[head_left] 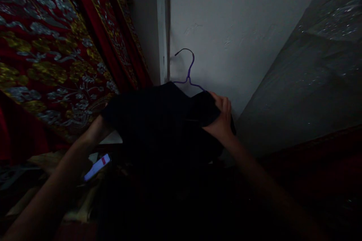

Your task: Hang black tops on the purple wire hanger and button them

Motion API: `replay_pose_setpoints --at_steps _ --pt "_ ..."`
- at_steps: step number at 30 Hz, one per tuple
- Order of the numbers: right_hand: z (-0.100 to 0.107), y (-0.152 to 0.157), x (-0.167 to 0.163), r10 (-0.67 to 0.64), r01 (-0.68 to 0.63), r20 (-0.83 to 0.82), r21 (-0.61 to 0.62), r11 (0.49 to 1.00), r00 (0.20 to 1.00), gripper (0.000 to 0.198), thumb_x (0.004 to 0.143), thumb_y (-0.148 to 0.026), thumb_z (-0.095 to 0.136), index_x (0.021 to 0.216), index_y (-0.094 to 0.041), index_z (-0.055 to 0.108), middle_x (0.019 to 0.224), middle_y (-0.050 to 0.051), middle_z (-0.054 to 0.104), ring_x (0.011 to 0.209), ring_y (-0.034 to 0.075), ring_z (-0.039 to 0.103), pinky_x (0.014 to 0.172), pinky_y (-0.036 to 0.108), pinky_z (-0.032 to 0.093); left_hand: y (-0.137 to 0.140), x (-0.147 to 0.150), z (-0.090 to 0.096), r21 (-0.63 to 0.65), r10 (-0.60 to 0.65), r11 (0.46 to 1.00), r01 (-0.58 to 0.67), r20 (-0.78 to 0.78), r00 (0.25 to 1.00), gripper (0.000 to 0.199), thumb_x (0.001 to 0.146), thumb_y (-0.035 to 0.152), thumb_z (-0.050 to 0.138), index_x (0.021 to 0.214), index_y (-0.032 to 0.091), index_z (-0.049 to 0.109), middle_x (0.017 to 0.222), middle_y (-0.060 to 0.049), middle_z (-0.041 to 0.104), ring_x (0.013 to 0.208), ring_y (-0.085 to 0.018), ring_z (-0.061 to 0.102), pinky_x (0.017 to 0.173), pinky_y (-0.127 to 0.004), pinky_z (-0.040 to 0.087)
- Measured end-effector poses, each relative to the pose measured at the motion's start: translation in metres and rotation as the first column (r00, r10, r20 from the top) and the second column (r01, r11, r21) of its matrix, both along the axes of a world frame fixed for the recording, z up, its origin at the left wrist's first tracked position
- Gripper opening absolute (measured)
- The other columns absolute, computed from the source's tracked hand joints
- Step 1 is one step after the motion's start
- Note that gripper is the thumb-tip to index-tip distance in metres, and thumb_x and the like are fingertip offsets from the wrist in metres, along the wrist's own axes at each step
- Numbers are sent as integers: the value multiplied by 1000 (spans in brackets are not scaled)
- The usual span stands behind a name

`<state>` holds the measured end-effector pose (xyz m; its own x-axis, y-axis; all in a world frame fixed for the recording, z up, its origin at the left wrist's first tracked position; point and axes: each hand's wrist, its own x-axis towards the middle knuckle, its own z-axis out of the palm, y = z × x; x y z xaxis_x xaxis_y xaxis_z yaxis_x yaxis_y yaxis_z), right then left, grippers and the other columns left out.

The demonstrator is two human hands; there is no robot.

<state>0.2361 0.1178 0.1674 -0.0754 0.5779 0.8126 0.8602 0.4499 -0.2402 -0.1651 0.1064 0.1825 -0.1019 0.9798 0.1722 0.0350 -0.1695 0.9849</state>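
Observation:
A very dark shirt [158, 120] is spread between my two hands in the middle of the head view. From its neck opening rises a purple wire hanger [189, 75], its hook curving up and left in front of the wall. My right hand [222, 118] is closed on the cloth near the right shoulder, thumb in front and fingers over the top. At the left end, my left hand [98, 130] holds the sleeve side out; most of its fingers are hidden by cloth. The shirt's lower part is lost in darkness.
Red cloth with gold and silver embroidery [56, 52] hangs at the left. Behind the hanger stands a pale wall [240, 26] with a vertical trim. Clear plastic sheeting [319, 75] covers the right side. A small white-and-red box-like item [97, 167] lies among clutter at lower left.

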Motion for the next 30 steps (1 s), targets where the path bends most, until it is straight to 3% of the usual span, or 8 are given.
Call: replay_pose_setpoints --at_steps 5,11,16,18,20,22,25,30 --pt "41 4 -10 -65 70 86 -52 996 994 87 66 -31 78 145 -16 45 124 19 54 117 40 53 99 56 45 -17 20 -56 -205 -38 974 93 257 966 67 83 70 66 123 16 70 127 -16 72 134 -37 58 113 -51 45" --pt "48 -17 -29 55 -40 165 -90 995 985 95 64 -25 79 151 -16 41 128 19 53 119 40 52 102 56 45 -49 54 -97 -229 292 942 -244 204 934 67 75 38 87 135 25 60 141 -8 66 140 -30 53 119 -43 41" --pt "13 -44 -33 160 -160 -3 -23 987 987 81 73 -27 73 149 -25 43 149 15 45 139 39 41 114 60 35 -75 72 -119 -313 382 908 -280 342 859 43 82 35 78 121 19 68 120 -10 76 125 -30 66 112 -44 50" --pt "-18 -56 -45 184 -193 -242 -14 981 953 57 81 -33 68 136 -24 55 145 14 52 138 35 45 114 57 36 -84 79 -123 -352 414 891 -286 373 830 35 84 32 75 116 18 69 116 -9 77 120 -29 69 109 -43 52" --pt "-57 -66 -65 124 -236 -566 -129 963 815 26 91 -39 59 108 -22 66 115 11 68 113 28 62 99 45 48 -92 86 -126 -373 439 879 -297 391 809 30 85 29 73 114 20 69 118 -7 77 118 -27 70 107 -41 55" --pt "-96 -72 -91 4 -407 -724 -383 829 690 38 96 -52 49 82 -20 65 84 7 70 85 23 65 81 36 50 -99 92 -131 -391 455 869 -304 385 803 28 86 28 72 113 22 68 118 -7 77 116 -26 71 102 -41 58" --pt "-137 -68 -127 -82 -567 -739 -578 586 668 52 96 -55 41 62 -21 59 64 5 64 67 20 60 68 32 44 -111 99 -140 -382 409 886 -264 373 833 28 87 33 70 114 23 69 114 -7 78 111 -27 73 97 -42 61" --pt "-153 -61 -148 -140 -593 -752 -607 529 645 24 82 -36 63 63 -21 60 63 2 63 68 19 60 65 30 40 -123 102 -146 -392 400 886 -247 377 836 33 85 36 71 116 25 68 110 -7 78 113 -29 72 96 -44 60"
